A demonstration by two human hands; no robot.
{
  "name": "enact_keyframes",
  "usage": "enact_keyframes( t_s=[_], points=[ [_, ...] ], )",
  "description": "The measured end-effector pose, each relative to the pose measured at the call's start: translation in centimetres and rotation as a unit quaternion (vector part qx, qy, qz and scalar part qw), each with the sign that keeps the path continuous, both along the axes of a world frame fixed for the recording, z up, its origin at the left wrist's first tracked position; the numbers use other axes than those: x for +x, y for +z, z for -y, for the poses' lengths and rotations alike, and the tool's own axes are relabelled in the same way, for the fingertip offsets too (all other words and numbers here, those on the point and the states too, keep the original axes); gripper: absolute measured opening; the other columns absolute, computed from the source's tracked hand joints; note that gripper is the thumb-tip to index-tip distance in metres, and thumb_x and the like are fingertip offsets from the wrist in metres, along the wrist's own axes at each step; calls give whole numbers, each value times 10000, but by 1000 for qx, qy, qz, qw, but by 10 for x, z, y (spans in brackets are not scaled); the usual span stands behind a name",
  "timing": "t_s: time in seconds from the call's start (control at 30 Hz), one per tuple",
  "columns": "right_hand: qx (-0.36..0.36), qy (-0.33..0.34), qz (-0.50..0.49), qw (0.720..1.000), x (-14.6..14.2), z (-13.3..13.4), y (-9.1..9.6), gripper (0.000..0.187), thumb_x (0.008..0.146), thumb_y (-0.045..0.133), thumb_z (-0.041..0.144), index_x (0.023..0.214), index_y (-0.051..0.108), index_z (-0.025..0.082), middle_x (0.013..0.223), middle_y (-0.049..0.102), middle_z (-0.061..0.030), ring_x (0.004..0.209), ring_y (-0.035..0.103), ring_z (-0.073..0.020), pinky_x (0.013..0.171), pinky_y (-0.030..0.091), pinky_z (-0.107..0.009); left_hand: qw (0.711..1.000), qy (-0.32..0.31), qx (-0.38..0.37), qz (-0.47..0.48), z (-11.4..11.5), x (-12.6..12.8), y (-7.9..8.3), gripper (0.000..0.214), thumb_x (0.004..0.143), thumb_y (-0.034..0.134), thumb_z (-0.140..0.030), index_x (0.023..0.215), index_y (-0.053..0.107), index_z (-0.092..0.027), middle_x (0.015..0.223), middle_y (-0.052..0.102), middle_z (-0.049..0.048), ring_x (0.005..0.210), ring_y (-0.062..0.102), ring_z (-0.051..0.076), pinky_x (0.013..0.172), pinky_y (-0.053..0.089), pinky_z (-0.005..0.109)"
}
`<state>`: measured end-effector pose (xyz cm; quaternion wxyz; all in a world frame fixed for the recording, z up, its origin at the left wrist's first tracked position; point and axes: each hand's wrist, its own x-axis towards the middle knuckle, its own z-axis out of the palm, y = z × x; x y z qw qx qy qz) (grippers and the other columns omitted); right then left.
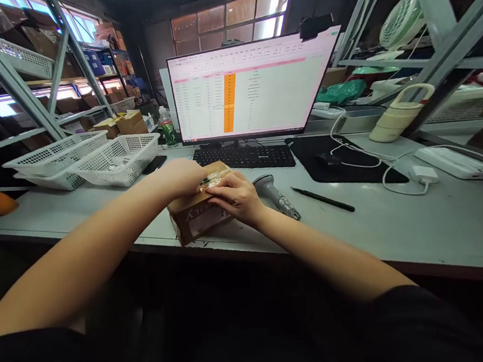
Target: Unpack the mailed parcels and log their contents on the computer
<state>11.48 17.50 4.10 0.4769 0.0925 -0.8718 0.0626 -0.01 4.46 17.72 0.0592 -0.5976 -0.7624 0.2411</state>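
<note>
A small brown cardboard box [194, 219] sits at the front edge of the desk, with shiny clear packing tape [218, 173] across its top. My left hand [186, 177] is closed over the top of the box, its fingertips down at the tape and mostly hidden behind the knuckles. From the right, my right hand [238, 195] pinches at the same stretch of tape, fingers bent together against the box's upper edge. The fingertips of the two hands nearly meet. Just beyond my right hand lies a grey handheld barcode scanner [274, 195].
A monitor [254, 89] stands behind a black keyboard [248, 156]. White baskets [116, 158] are at the left. To the right lie a black pen [323, 199], a mouse [328, 160] on a dark mat, cables, and a white power strip [460, 162]. A cream tumbler [400, 113] stands farther back.
</note>
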Motion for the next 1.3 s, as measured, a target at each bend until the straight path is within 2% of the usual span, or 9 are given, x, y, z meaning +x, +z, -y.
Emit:
enact_keyframes(
  t_s=[0.1, 0.27, 0.4, 0.5, 0.6, 0.73, 0.97, 1.13, 1.3],
  points=[
    [-3, 6, -10, 1000, -3, 1, 1, 273, 955, 619, 433, 1082, 780, 252, 884, 632, -65, 928, 574, -228, 845, 521, -392, 1000, -17, 20, 17, 1, -8, -2, 440, 905, 528, -302, 1320, 600, -174, 970, 735, 154, 864, 713, 333, 709, 503, 361],
    [-7, 25, -22, 999, -3, 4, 3, 237, 946, 645, 392, 1075, 778, 244, 899, 639, -69, 926, 571, -223, 857, 522, -396, 992, -29, 122, 35, 11, -38, -24, 546, 952, 401, -253, 1493, 445, -187, 1038, 747, 135, 897, 720, 309, 766, 511, 367],
    [-12, 6, -21, 1000, 8, 7, 0, 242, 946, 645, 416, 1069, 781, 259, 876, 634, -62, 901, 578, -217, 808, 528, -385, 974, -11, 184, 130, 13, -55, -32, 546, 939, 351, -170, 1439, 556, -252, 1190, 735, 65, 1050, 694, 227, 904, 486, 301],
    [-14, 2, -29, 999, 11, 7, -1, 237, 947, 646, 411, 1072, 780, 261, 875, 651, -59, 898, 581, -211, 798, 529, -373, 961, -2, 169, 218, 10, -57, -26, 482, 969, 394, -364, 1376, 618, -237, 1211, 728, 56, 1052, 683, 225, 895, 488, 286],
    [-9, 9, -35, 999, 6, 6, -1, 241, 950, 642, 409, 1071, 779, 251, 886, 662, -62, 911, 584, -213, 806, 527, -372, 960, -1, 125, 250, 1, -57, -20, 618, 880, 529, -619, 1338, 617, -214, 1190, 724, 74, 1017, 675, 254, 807, 488, 291],
    [-15, 19, -39, 999, 1, 5, 1, 244, 949, 646, 393, 1069, 776, 224, 889, 656, -69, 921, 565, -214, 826, 515, -365, 964, -25, 65, 255, -9, -64, -18, 592, 881, 515, -646, 1276, 619, -219, 1187, 717, 86, 1012, 665, 257, 778, 466, 289],
    [-36, -2, 20, 999, 4, 8, 1, 251, 953, 628, 416, 1076, 776, 254, 918, 636, -71, 965, 547, -226, 888, 511, -393, 968, -24, 39, 248, -11, -63, -12, 649, 931, 476, -539, 1516, 395, -271, 1373, 634, 85, 1157, 624, 252, 902, 462, 289],
    [-21, -11, 18, 1000, 2, 8, 1, 247, 943, 643, 411, 1085, 777, 259, 907, 617, -69, 969, 547, -227, 930, 507, -410, 995, -60, 14, 85, -9, -36, -12, 508, 976, 410, -404, 1448, 482, -233, 992, 733, 139, 807, 689, 303, 743, 494, 383],
    [-28, -33, 48, 998, 0, 10, 1, 241, 940, 653, 388, 1122, 769, 281, 932, 612, -71, 988, 538, -232, 912, 512, -407, 996, -84, 19, -14, -7, -26, -20, 615, 981, 374, -314, 1562, 302, -128, 854, 714, 185, 702, 696, 361, 654, 503, 422]
  ],
)
